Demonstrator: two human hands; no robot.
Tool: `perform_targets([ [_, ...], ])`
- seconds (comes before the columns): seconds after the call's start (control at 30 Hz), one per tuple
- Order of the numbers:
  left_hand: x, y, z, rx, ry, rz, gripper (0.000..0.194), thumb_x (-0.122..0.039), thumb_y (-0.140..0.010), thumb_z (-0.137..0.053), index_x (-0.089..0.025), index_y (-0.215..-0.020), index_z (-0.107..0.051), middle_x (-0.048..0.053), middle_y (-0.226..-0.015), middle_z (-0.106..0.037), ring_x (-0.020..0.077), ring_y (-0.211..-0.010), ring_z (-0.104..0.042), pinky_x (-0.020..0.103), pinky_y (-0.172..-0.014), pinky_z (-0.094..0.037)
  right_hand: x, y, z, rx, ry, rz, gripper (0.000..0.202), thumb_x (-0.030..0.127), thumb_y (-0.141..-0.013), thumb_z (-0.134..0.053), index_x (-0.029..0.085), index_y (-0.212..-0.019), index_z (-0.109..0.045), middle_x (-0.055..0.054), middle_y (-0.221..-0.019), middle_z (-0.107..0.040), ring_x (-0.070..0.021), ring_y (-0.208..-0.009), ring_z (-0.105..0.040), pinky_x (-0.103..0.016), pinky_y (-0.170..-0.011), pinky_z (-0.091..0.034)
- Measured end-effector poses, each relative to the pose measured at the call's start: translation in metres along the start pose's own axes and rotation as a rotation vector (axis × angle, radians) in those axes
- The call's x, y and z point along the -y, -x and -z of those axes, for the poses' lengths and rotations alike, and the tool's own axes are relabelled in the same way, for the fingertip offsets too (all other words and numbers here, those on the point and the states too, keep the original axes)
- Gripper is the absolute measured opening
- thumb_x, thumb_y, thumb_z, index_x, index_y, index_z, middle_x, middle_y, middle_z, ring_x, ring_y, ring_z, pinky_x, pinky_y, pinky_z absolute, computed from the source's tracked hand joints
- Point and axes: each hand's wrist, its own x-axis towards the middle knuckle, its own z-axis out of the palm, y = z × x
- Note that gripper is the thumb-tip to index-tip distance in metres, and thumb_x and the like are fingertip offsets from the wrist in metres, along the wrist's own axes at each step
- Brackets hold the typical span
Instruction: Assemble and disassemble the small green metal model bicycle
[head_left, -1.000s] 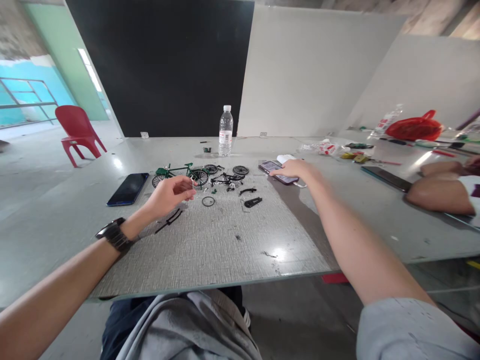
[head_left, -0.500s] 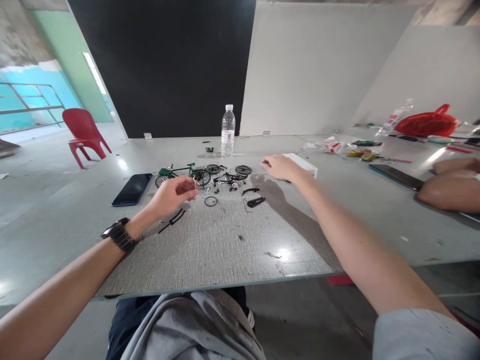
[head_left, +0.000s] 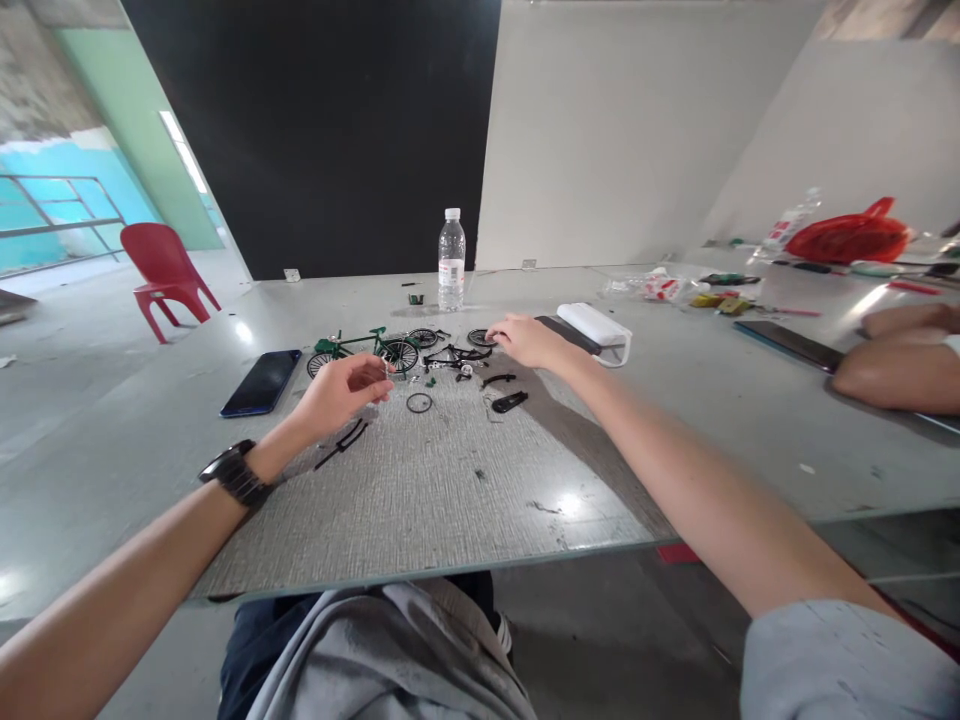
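My left hand (head_left: 349, 388) hovers in front of a green model bicycle (head_left: 356, 345), its thumb and fingertips pinched on something pale and too small to make out. My right hand (head_left: 529, 342) reaches over the right small black wheel (head_left: 478, 338), fingers loosely apart and pointing down; no grip on anything is visible. Between the hands lies a black model bicycle frame (head_left: 454, 357) with small loose parts. Nearer are a thin black ring (head_left: 419, 403), a curved black strip (head_left: 498, 379), a flat black piece (head_left: 510, 402) and a black fork-shaped part (head_left: 343, 441).
A phone (head_left: 261, 383) lies left of my left hand. Behind the parts stands a water bottle (head_left: 451, 262). A white case (head_left: 595, 326) and a dark flat object (head_left: 568, 333) lie beyond my right wrist. Farther right are another phone (head_left: 787, 345), a red bag (head_left: 847, 235) and another person's arm (head_left: 892, 370).
My right hand has moved left from beside the white case to the right small wheel, uncovering the dark flat object. My left hand stays nearly in place. The view has shifted slightly.
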Motion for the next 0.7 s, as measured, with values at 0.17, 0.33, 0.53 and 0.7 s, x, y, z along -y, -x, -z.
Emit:
perform_targets([
  [0.17,0.002,-0.002,-0.001,-0.007,0.025,-0.011,0.025,-0.037,-0.087,-0.076,-0.018,-0.101,-0.068,0.005,-0.085,-0.075,0.0174,-0.074,-0.072,0.034,-0.074,-0.063,-0.014,-0.001,-0.004,-0.024,0.044,0.017,0.039,0.027,-0.100,-0.044,0.020,-0.113,-0.080,-0.017,-0.121,-0.072,-0.0301,-0.102,-0.068,-0.043,-0.088,-0.048],
  [0.33,0.000,-0.002,-0.001,0.001,0.029,-0.013,0.027,-0.037,-0.087,-0.076,-0.017,-0.103,-0.068,0.005,-0.083,-0.075,0.0172,-0.073,-0.072,0.034,-0.074,-0.063,-0.012,-0.002,-0.008,-0.015,0.008,0.020,0.034,0.021,-0.096,-0.049,0.022,-0.113,-0.078,-0.014,-0.120,-0.076,-0.0292,-0.104,-0.070,-0.042,-0.087,-0.050],
  [0.53,-0.002,-0.001,-0.001,-0.002,0.016,-0.022,0.024,-0.036,-0.087,-0.076,-0.018,-0.100,-0.068,0.005,-0.083,-0.075,0.0175,-0.073,-0.072,0.033,-0.073,-0.063,-0.006,-0.004,-0.011,-0.026,0.053,0.016,0.033,0.019,-0.097,-0.049,0.019,-0.113,-0.078,-0.015,-0.115,-0.078,-0.0287,-0.100,-0.071,-0.041,-0.085,-0.050],
  [0.7,-0.001,-0.001,-0.001,-0.007,0.025,-0.027,0.024,-0.036,-0.087,-0.076,-0.018,-0.100,-0.067,0.005,-0.085,-0.075,0.0178,-0.075,-0.073,0.033,-0.073,-0.064,0.000,0.000,-0.003,-0.036,0.022,0.014,0.032,0.017,-0.096,-0.050,0.019,-0.111,-0.079,-0.013,-0.113,-0.079,-0.0279,-0.098,-0.072,-0.040,-0.084,-0.050],
])
